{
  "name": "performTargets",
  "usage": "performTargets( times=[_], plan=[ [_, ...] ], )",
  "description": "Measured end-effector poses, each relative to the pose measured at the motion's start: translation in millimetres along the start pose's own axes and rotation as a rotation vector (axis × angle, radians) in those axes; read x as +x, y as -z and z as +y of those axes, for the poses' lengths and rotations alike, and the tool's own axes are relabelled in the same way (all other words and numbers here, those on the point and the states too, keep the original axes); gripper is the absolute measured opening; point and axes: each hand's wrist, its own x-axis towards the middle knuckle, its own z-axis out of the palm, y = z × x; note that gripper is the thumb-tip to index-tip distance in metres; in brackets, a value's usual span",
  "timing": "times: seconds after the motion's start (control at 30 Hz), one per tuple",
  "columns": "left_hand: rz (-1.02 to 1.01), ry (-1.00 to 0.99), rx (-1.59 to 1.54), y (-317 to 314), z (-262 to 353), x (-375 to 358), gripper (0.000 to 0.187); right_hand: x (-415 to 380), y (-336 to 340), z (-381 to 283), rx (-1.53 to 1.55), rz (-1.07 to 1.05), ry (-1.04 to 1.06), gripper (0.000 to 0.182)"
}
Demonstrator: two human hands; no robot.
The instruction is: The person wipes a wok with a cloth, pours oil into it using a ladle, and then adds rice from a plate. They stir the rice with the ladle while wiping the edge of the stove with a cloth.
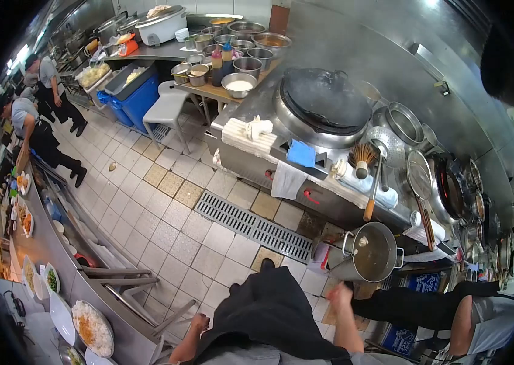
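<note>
My left hand (200, 322) hangs low beside my black apron (269, 310), its fingers curled in and nothing showing in them. A metal stool frame (124, 281) stands just beyond it, near the counter on the left. On the other side of the apron, my right hand (339, 294) is smeared by motion, and its fingers do not show clearly. Nearest to it is a large steel pot (350, 263) with two handles and cloudy liquid inside. Both hands are below the stove, away from the steaming wok (324, 97).
A floor drain grate (254, 226) crosses the tiles ahead. Along the stove lie a blue cloth (301, 153), a bamboo brush (362, 156) and strainers (418, 175). Plated rice (93, 328) sits on the left counter. A co-worker (488, 322) stands close at right; others work at far left.
</note>
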Motion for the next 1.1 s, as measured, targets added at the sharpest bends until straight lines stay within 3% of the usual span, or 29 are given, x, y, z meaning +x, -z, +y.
performTargets(
  times=[0.03,0.07,0.1,0.17,0.27,0.3,0.33,0.37,0.4,0.47,0.53,0.6,0.63,0.67,0.7,0.73,0.77,0.83,0.9,0.97,1.03,1.1],
  plan=[
    [0.041,-0.008,-0.164,16.0,13.8,0.2,0.02,-12.7,-25.9,-58.4,0.073,-0.031,0.079,0.035],
    [0.062,0.145,-0.305,24.6,19.8,10.7,0.019,-11.2,-40.6,-97.8,0.153,-0.127,0.208,0.035],
    [0.084,0.299,-0.451,34.6,23.7,22.8,0.018,-18.3,-61.9,-133.7,0.124,-0.023,0.267,0.035],
    [0.229,0.172,-0.304,58.8,28.8,48.8,0.022,-11.8,-81.5,-170.7,0.085,-0.039,0.324,0.038],
    [0.416,0.24,-0.713,87.3,35.5,81.4,0.031,3.1,-103.2,-162.6,-0.046,-0.069,0.351,0.035],
    [0.425,0.277,-0.934,101.7,47.2,82.9,0.036,17.4,-98.0,-136.5,-0.194,-0.158,0.314,0.035],
    [0.419,0.282,-0.957,114.6,58.7,83.6,0.037,31.8,-91.7,-108.5,-0.344,-0.252,0.279,0.037],
    [0.418,0.286,-0.984,124.7,69.1,83.1,0.039,39.5,-88.4,-68.3,-0.437,-0.218,0.291,0.041],
    [0.44,0.31,-1.007,130.1,76.9,79.6,0.039,40.7,-88.5,-34.8,-0.482,-0.156,0.1,0.039],
    [0.485,0.273,-0.86,136.3,83.0,69.4,0.041,39.7,-77.5,7.1,-0.458,-0.184,-0.165,0.043],
    [0.463,0.381,-0.88,122.3,64.5,69.8,0.042,50.9,-58.5,-6.0,-0.046,-0.228,-0.218,0.055],
    [0.305,0.522,-0.844,91.0,34.2,67.5,0.036,83.8,-36.4,-68.0,0.422,-0.321,-0.1,0.072],
    [0.16,0.501,-0.577,80.9,19.7,58.2,0.03,91.8,-43.8,-127.2,0.566,-0.192,-0.056,0.08],
    [0.023,0.461,-0.308,75.7,3.3,54.9,0.025,31.3,-91.9,-207.2,0.425,-0.179,0.097,0.083],
    [0.17,0.128,0.11,58.2,-21.2,44.7,0.02,37.0,-102.3,-249.7,0.322,-0.142,0.029,0.08],
    [-0.041,0.503,-0.28,77.5,-12.1,39.6,0.022,34.6,-119.8,-278.4,0.211,-0.291,-0.013,0.076],
    [-0.044,0.5,-0.282,89.2,-7.5,34.5,0.022,-3.7,-172.8,-302.9,0.147,-0.095,-0.005,0.055],
    [0.001,0.735,-0.547,117.2,-9.9,35.9,0.022,94.6,-133.8,-306.5,0.036,-0.221,-0.123,0.029],
    [0.063,0.648,-0.582,132.3,-42.6,69.0,0.024,90.7,-150.6,-330.0,0.062,-0.017,0.075,0.019],
    [0.123,0.557,-0.611,166.5,-61.8,90.9,0.027,63.6,-183.4,-362.2,0.153,0.041,0.13,0.017],
    [0.261,0.574,-0.817,225.9,-53.9,111.8,0.034,27.4,-237.6,-375.9,0.179,0.076,0.192,0.018],
    [0.232,0.548,-0.91,274.5,-74.2,135.1,0.043,-7.5,-298.9,-382.0,0.218,-0.014,0.392,0.012]
  ],
)
